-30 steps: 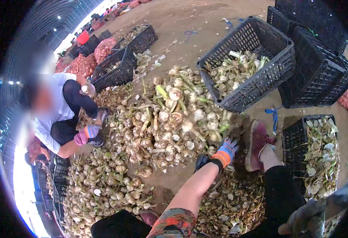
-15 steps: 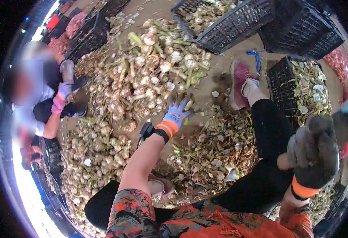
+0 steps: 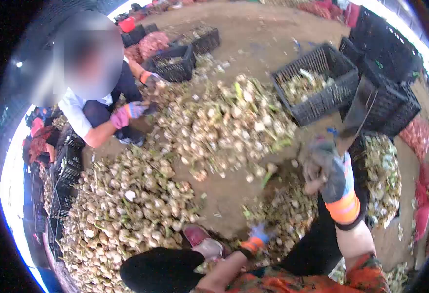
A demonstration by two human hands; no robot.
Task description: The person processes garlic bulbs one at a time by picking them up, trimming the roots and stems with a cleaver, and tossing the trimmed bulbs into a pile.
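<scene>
My right hand (image 3: 324, 168), in a grey-palmed glove with an orange cuff, is closed around the handle of a broad-bladed knife (image 3: 363, 107). The blade points up and to the right, in front of the black crates. Low in the view, my left hand (image 3: 260, 235), in a blue and orange glove, is over the edge of a heap of trimmings and peelings (image 3: 292, 215) between my legs. Motion smears its fingers. Ahead lies a pile of garlic bulbs (image 3: 224, 127) with cut stems, and a larger heap of garlic bulbs (image 3: 121, 210) spreads to the left.
A co-worker (image 3: 92, 112) in gloves squats across the pile at upper left. Black crates (image 3: 317, 83) stand ahead to the right, one partly filled; a crate of trimmings (image 3: 383, 180) is beside my right leg. Pink net sacks (image 3: 415, 136) lie at far right.
My left hand has moved down and right from the garlic pile to the trimmings. My right hand with the knife has moved up and left. The view has tilted upward.
</scene>
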